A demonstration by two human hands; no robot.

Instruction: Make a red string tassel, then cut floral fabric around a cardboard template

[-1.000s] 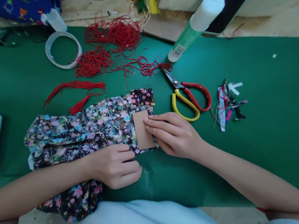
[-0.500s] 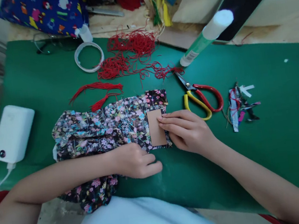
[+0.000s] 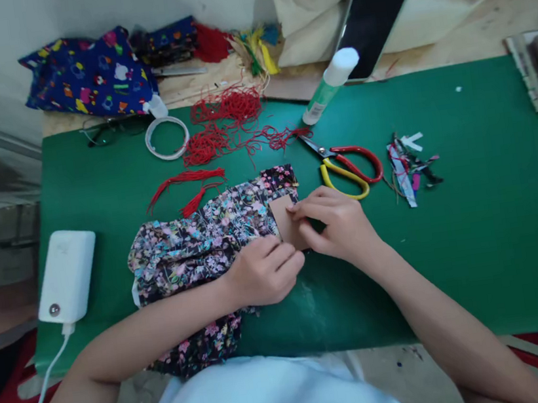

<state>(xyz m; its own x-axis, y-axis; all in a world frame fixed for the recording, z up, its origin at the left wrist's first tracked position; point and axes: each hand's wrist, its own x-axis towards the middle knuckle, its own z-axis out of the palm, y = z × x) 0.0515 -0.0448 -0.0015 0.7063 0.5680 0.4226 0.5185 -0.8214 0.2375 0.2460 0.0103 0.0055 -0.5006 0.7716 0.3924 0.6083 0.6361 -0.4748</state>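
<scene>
- The left hand (image 3: 268, 273) lies over the near edge of the floral cloth (image 3: 204, 233), its fingers curled in and bunched at the card's near end; whether they pinch anything, I cannot tell.
- The small brown card (image 3: 284, 218) lies flat on the cloth's right end, between the two hands.
- The right hand (image 3: 335, 224) reaches in from the right, its forefinger tip on the card's right side and its thumb bent apart, near the card's near right corner; a firm pinch cannot be made out.
- The left forearm crosses the cloth and hides part of it; both hands cover some of the card's edges.
- To the left, a white power bank (image 3: 68, 274) with a cable lies on the green tabletop (image 3: 481, 233).
- Just beyond the right hand lie scissors (image 3: 325, 153); farther right, a heap of scraps (image 3: 406, 170).
- Past the cloth come red tassels (image 3: 189, 177), tangled red thread (image 3: 206, 143), a tape roll (image 3: 148, 141) and an upright glue stick (image 3: 324, 95).
- Farthest back sits a blue patterned pouch (image 3: 88, 76).
</scene>
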